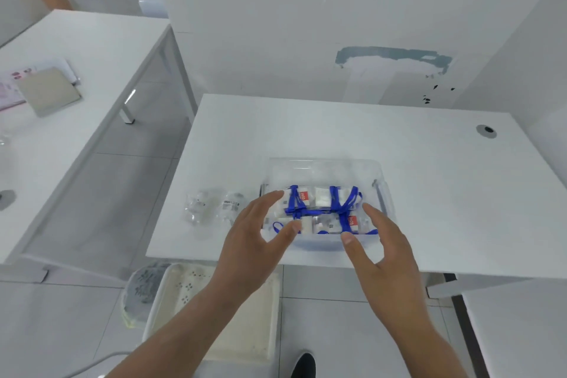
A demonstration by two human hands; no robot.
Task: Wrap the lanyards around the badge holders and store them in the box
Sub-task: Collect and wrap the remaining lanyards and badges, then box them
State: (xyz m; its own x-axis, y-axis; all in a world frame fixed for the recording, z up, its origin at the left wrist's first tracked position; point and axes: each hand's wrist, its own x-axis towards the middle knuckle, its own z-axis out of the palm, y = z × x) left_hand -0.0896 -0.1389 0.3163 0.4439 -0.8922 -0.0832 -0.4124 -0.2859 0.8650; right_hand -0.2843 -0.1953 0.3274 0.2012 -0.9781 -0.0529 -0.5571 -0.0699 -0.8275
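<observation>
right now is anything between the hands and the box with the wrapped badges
Nothing visible. The left hand and right hand hover open by the clear box; the crumpled plastic bags lie off to its left.

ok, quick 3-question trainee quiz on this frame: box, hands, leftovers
1. True or false: the badge holders wrapped in blue lanyards lie inside the clear plastic box.
2. What lies on the white table just left of the box?
A. scissors
B. crumpled clear plastic bags
C. a stapler
3. Fill in: the left hand and right hand are both ____, holding nothing.

Key: 1 true; 2 B; 3 open
</observation>
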